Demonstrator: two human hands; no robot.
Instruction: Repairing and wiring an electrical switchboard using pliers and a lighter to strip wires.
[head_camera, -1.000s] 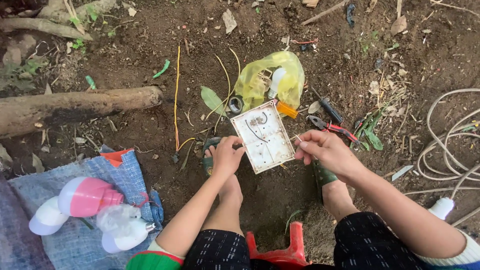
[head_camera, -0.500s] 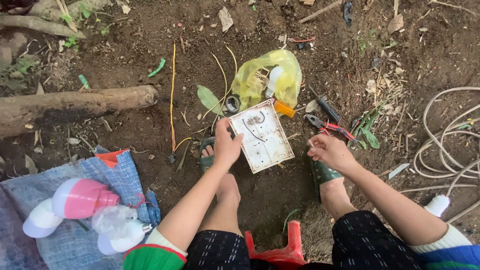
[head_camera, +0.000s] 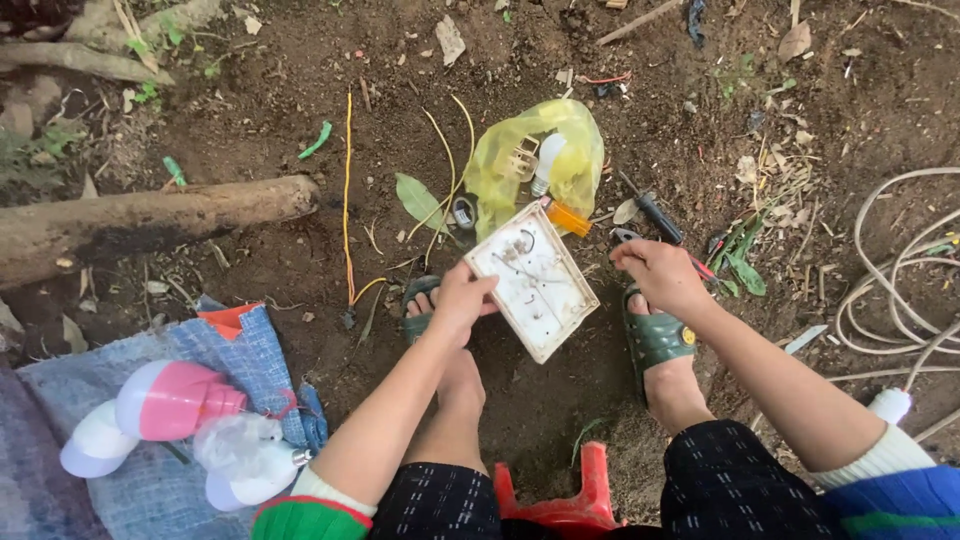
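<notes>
Bare brown soil (head_camera: 300, 250) fills the frame, and we sit over it on a red stool (head_camera: 570, 500). Our left hand (head_camera: 460, 300) grips one edge of a white square plate (head_camera: 533, 280), tilted at centre. Our right hand (head_camera: 655, 272) is curled loosely beside red-handled pliers (head_camera: 640, 238); whether it holds anything, we cannot tell. A crumpled yellow plastic bag (head_camera: 575, 150) lies just above the plate, and a log (head_camera: 150, 215) lies at left.

Soft, even daylight; faint shadows; no glare; sharp focus; mild wide-angle stretch at edges.
</notes>
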